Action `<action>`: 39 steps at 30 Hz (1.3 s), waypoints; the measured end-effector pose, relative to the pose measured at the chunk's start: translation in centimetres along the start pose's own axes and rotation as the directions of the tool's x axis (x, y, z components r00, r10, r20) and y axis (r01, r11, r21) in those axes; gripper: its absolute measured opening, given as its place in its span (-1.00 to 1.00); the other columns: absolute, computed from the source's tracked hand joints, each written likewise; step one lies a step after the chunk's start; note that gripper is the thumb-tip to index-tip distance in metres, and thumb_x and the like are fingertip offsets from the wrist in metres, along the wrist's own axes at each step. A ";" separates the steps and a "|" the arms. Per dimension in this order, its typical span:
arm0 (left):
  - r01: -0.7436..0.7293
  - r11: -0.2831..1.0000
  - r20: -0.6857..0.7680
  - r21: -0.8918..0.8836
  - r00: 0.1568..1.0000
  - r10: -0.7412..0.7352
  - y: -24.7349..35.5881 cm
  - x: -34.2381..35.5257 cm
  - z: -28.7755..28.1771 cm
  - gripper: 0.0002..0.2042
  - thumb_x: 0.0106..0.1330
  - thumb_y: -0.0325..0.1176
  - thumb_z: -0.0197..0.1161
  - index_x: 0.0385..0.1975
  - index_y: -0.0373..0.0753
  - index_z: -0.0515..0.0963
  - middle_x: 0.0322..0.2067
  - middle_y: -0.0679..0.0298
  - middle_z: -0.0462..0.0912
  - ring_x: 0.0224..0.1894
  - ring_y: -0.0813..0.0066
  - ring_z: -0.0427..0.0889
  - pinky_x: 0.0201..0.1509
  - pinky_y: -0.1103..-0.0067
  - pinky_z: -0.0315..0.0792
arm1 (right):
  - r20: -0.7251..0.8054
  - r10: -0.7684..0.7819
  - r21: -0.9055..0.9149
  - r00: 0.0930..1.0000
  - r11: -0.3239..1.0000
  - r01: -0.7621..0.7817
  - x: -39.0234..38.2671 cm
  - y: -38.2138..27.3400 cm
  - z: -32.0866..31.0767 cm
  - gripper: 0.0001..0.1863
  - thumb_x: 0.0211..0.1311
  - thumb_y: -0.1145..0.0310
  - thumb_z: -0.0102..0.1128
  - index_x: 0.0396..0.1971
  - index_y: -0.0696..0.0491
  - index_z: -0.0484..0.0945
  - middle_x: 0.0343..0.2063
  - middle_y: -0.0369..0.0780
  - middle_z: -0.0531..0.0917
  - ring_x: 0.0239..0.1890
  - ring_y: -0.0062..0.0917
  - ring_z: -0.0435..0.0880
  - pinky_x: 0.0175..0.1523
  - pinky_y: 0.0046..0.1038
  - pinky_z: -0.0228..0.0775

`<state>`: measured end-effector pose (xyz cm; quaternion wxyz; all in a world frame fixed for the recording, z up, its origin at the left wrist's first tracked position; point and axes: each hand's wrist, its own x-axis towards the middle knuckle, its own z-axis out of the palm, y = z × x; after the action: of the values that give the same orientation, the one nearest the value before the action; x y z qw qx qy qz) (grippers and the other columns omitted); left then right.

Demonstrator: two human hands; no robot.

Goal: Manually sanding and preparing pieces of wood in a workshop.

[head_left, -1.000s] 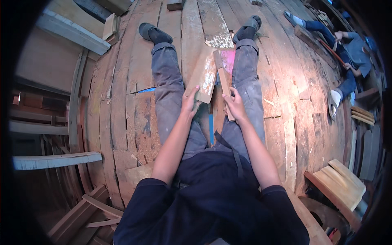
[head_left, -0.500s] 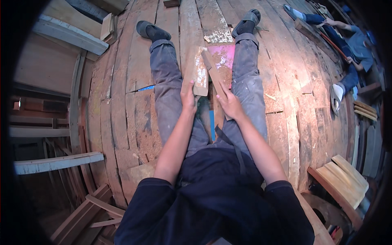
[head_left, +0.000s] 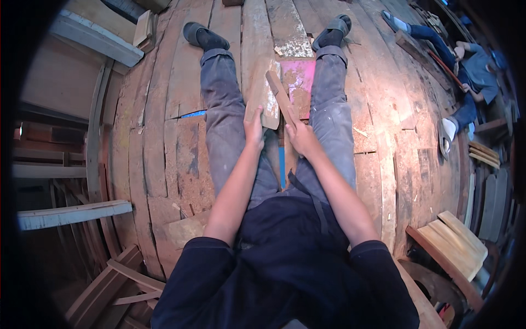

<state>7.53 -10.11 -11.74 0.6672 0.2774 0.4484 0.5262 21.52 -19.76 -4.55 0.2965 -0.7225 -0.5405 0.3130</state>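
My left hand (head_left: 253,130) is closed around the near end of a flat, pale wooden board (head_left: 259,90), which points away from me between my legs. In my right hand (head_left: 303,138) is a narrow brown wooden strip (head_left: 280,96) with a dark band near its far end. The strip slants away to the left, its far end over the right side of the board. Whether the two touch, I cannot tell. Past them lies a pink worn panel (head_left: 301,82) on the floor.
My outstretched legs (head_left: 224,109) flank the work on a dusty plank floor (head_left: 378,98). Timber and a pale beam (head_left: 76,215) stand at left. Cut boards (head_left: 452,247) lie at lower right. A seated person (head_left: 476,77) is at upper right, near a long wooden piece (head_left: 419,57).
The strip's far end has shifted left and nearer to me over the board, and my right hand has moved slightly left. The person at upper right has raised an arm.
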 end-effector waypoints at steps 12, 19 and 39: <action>0.104 0.994 -0.029 -0.046 0.994 -0.105 0.6 -0.2 0.0 -0.47 0.34 -0.16 0.26 0.26 -0.16 0.34 0.06 0.25 0.53 0.08 0.35 0.56 0.10 0.29 0.48 | 0.039 -0.217 -0.127 0.975 0.967 0.220 3.8 0.5 1.0 -0.41 0.37 0.32 -0.01 0.39 -0.03 0.18 -0.24 0.24 0.61 -0.12 0.16 0.58 0.04 0.01 0.40; 0.128 0.992 -0.030 -0.022 0.991 -0.129 0.3 -1.2 0.4 -0.47 0.35 -0.14 0.25 0.26 -0.18 0.34 0.10 0.26 0.52 0.09 0.39 0.55 0.15 0.35 0.45 | -0.074 -0.283 -0.101 0.956 0.956 0.275 3.6 2.3 0.3 -0.43 0.39 0.30 -0.01 0.39 -0.07 0.19 -0.23 0.21 0.61 -0.11 0.13 0.58 0.01 0.00 0.43; 0.145 0.989 0.020 0.031 0.989 -0.145 0.3 -0.6 -0.7 -0.52 0.37 -0.18 0.24 0.23 -0.23 0.38 0.03 0.23 0.57 0.03 0.37 0.60 0.07 0.39 0.52 | -0.033 0.047 -0.080 0.998 0.996 -0.049 3.1 -1.0 -0.9 -0.41 0.38 0.29 0.01 0.40 -0.20 0.17 -0.18 0.21 0.61 -0.05 0.13 0.55 0.10 -0.05 0.41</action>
<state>6.73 -10.63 -11.58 0.7043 0.2597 0.4679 0.4664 22.33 -16.61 -3.59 0.2679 -0.7514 -0.5304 0.2868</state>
